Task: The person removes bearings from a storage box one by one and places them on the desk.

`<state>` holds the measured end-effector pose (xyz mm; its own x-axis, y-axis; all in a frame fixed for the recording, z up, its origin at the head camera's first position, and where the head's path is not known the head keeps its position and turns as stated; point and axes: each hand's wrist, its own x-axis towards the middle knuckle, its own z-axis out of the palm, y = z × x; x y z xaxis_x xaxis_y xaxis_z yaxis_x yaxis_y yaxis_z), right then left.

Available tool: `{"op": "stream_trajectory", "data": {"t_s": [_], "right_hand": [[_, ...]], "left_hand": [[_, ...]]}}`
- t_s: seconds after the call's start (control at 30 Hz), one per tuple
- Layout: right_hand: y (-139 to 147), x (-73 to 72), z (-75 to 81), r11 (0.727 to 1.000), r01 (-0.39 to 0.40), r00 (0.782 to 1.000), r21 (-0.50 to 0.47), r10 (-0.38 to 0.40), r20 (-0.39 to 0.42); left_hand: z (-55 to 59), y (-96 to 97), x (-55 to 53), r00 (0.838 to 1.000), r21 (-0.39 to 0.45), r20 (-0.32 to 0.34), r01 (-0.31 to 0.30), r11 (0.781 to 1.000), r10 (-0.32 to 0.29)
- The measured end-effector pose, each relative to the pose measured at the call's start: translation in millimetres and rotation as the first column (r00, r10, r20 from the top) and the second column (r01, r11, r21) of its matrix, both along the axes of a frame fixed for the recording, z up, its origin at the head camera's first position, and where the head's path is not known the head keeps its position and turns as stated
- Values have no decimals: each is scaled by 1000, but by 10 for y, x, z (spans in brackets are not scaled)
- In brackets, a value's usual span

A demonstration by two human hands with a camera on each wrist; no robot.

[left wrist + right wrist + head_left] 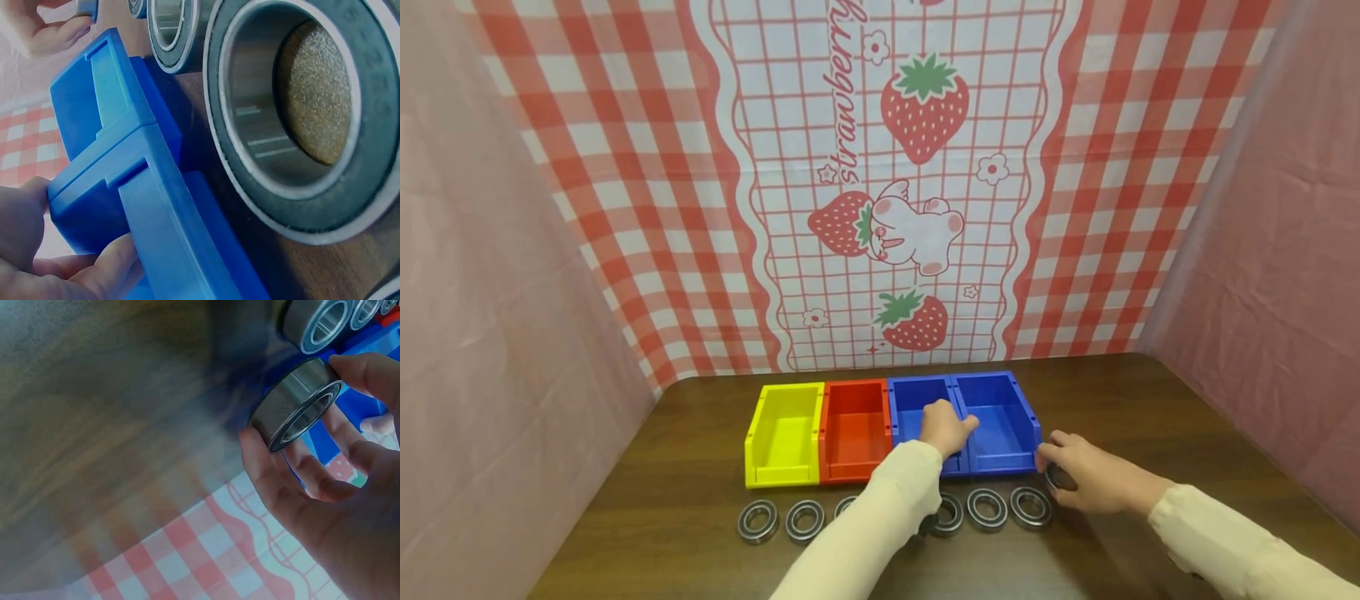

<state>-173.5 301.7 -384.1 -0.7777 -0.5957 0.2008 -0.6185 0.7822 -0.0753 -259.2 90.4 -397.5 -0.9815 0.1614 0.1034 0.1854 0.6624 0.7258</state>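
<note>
My right hand (1093,475) pinches a metal ball bearing (297,403) between thumb and fingertips, just right of the right blue bin (1000,425). Much of that bearing is covered by the hand in the head view. My left hand (947,429) grips the side wall between the right blue bin and the left blue bin (917,392), with its fingers inside the left one. In the left wrist view, the fingers (112,265) are behind the bin's front lip. No bearing shows in this hand.
A yellow bin (784,477) and a red bin (856,471) adjoin the blue ones on the left. Several bearings (987,509) lie in a row before the bins, partly behind the left sleeve (868,521). A checked cloth (1112,192) hangs behind the wooden table (647,500).
</note>
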Motion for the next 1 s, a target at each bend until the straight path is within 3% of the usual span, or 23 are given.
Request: {"op": "stream_trajectory", "data": {"t_s": [0.2,0.43,1.0], "right_hand": [[21,2,-52,1000,5,1000,-3,-4,13],[52,5,-146,1000,-22,1000,-12,22,3],[64,31,-259,1000,-14,996,-25,16,89]], "left_hand": [[-12,10,-9,1000,28,19,-6,1000,6],[1,11,3,1000,-2,-2,-18,1000,18],[-1,-3,6,1000,30,26,-5,1000,4]]}}
